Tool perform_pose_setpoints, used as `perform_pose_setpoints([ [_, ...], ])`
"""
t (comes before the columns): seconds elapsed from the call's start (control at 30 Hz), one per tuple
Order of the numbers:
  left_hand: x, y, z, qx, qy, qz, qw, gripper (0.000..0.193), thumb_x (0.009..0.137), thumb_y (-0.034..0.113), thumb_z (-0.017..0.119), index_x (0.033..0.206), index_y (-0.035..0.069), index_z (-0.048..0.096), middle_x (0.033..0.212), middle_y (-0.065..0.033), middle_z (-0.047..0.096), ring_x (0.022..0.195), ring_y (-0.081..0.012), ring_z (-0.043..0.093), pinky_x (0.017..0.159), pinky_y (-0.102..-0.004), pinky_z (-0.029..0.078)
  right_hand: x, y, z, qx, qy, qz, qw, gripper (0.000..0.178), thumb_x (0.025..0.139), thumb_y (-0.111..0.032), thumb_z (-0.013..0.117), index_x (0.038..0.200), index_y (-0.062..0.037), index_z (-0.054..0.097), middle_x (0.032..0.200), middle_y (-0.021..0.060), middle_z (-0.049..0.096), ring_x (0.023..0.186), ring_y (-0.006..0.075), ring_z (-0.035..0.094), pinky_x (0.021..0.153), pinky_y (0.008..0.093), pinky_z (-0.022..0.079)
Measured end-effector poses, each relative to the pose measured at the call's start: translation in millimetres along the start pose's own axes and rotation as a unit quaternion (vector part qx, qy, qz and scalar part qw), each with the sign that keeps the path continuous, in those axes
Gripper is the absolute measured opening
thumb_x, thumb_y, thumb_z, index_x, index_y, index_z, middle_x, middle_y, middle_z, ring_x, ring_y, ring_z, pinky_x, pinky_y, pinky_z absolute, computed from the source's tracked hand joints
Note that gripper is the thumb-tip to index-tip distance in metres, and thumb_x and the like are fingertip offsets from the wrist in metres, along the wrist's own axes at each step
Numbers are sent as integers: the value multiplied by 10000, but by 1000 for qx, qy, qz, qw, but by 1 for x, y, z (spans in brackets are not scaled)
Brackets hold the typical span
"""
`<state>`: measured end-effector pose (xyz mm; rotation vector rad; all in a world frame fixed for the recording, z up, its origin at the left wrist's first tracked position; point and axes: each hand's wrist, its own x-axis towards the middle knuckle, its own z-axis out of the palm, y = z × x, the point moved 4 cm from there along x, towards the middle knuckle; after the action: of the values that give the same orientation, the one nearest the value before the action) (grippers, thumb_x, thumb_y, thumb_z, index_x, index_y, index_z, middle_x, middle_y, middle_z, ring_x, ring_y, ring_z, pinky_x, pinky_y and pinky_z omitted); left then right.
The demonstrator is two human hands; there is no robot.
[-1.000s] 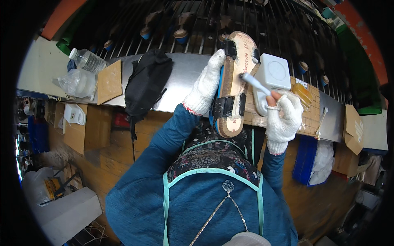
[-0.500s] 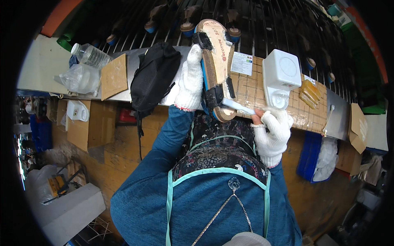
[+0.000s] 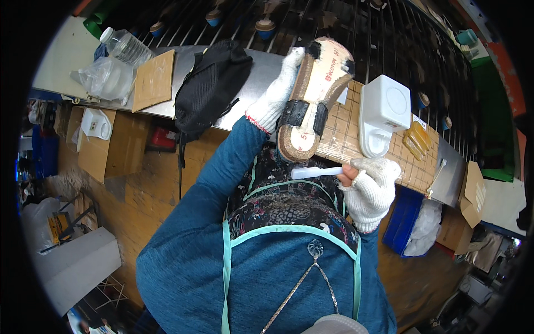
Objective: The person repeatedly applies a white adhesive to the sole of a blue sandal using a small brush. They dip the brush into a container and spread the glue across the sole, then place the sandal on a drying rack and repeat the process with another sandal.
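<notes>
My left hand (image 3: 278,92), in a white knitted glove, grips the left side of a sandal (image 3: 328,75), its sole side up. The sandal has a pale insole board, a brown rim and black straps folded over the underside; its heel end points toward me. In my gloved right hand (image 3: 370,192), bare fingertips pinch the handle of a white brush (image 3: 312,172). The brush head lies just below the heel, apart from it, over my dark patterned apron. Its bristles cannot be made out.
A white plastic container with a cup-shaped base (image 3: 384,106) stands on the cardboard sheet (image 3: 339,131), beside yellow slabs (image 3: 417,142). A black bag (image 3: 211,89), a cardboard piece (image 3: 154,81) and a clear bottle (image 3: 127,47) lie at left. Behind runs a roller rack (image 3: 378,53) carrying several shoes.
The brush has moved off the heel, down and to the left. The sandal has shifted right and now leans that way, with my left hand still on it.
</notes>
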<state>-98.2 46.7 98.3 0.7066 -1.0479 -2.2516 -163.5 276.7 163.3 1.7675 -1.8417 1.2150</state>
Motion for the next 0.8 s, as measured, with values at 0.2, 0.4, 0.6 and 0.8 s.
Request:
perform_pose_setpoints([
  [0.2,0,-10,18,-14,-34,-7,999,782,929,697,538,1424,92,509,1316,-123,616,1166,-177,618,984,-310,517,11,-4,-4,-35,9,-32,999,268,658,-67,877,885,-98,737,812,58,718,705,230,648,657,330,437],
  [0.4,8,-16,24,-46,-76,-4,996,697,948,648,556,1384,104,551,1304,-98,632,1157,-145,624,984,-308,524,4,6,-8,-10,27,31,999,263,686,-24,846,926,-62,745,806,64,719,712,216,672,685,341,520],
  [0.6,13,-27,27,-76,-84,-62,992,634,980,601,539,1349,87,575,1253,-94,665,1072,-143,668,915,-300,562,-5,2,-11,15,-9,-32,999,323,675,0,866,968,-100,772,761,53,717,661,233,628,690,361,447],
  [0.8,10,-31,33,-87,-113,-42,989,653,986,612,508,1337,66,579,1233,-115,677,1048,-150,684,904,-305,575,-13,14,-4,-3,62,24,998,301,650,-12,878,922,-87,773,782,59,721,725,242,630,718,360,451],
])
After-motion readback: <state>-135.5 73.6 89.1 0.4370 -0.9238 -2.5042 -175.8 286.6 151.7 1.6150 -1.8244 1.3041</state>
